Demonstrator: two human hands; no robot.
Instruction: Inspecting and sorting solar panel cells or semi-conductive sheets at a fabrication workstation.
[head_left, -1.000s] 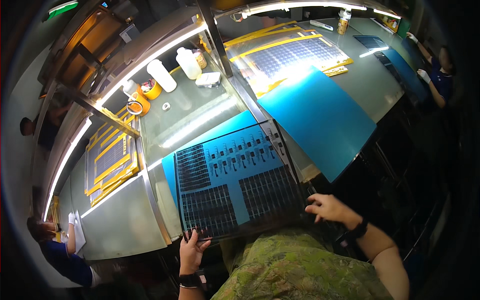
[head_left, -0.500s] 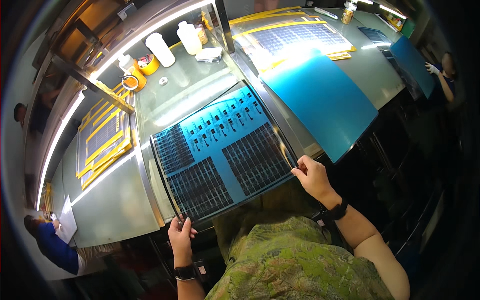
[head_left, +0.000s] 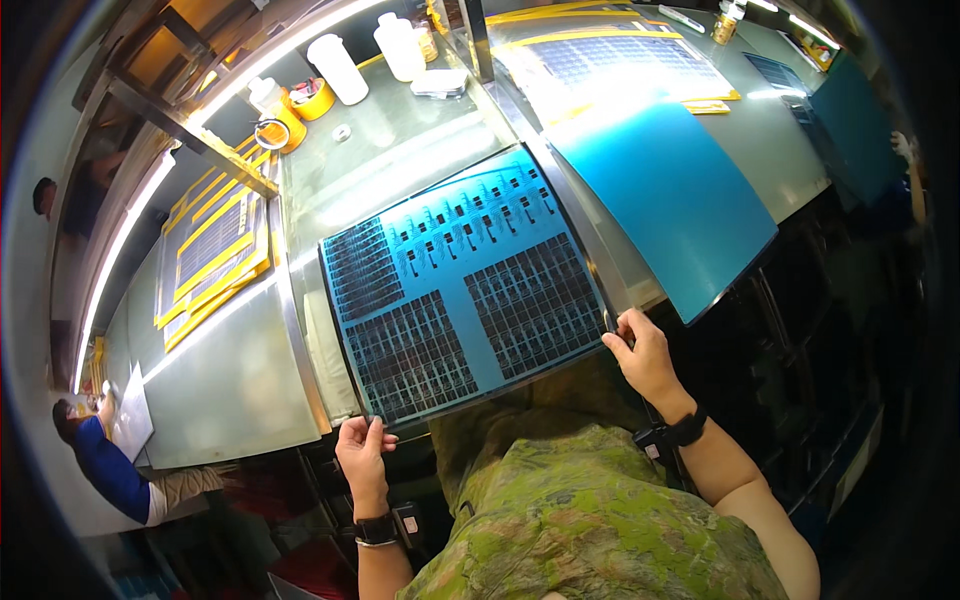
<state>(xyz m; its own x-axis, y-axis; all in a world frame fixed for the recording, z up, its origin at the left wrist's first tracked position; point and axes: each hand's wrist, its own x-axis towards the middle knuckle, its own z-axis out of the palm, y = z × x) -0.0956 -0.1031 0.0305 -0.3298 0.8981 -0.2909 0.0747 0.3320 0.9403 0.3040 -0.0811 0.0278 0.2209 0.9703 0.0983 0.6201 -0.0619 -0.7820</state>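
Observation:
A blue panel (head_left: 456,350) covered with black circuit patterns, dark along its edges, lies tilted before me over the grey-green worktop. Whether the pattern is on a separate film over the blue cannot be told. At its near left corner, my left hand (head_left: 362,450) pinches the edge between thumb and fingers. My right hand (head_left: 645,352) grips the near right corner the same way. The panel's near edge reaches past the table toward my body. To the right, a plain blue panel (head_left: 670,200) rests with its near corner overhanging the bench.
Yellow-taped sheets lie stacked at left (head_left: 215,250) and far right (head_left: 620,62). White bottles (head_left: 338,70) and a yellow tape roll (head_left: 312,98) stand at the back. Metal strips (head_left: 300,340) divide the worktop. A co-worker (head_left: 105,465) sits far left; another's gloved hand (head_left: 903,148) shows far right.
The patterned panel appears shifted slightly right and up in view, with both hands still at its corners; the whole scene shifts right too. At far right, the co-worker's blue panel has moved.

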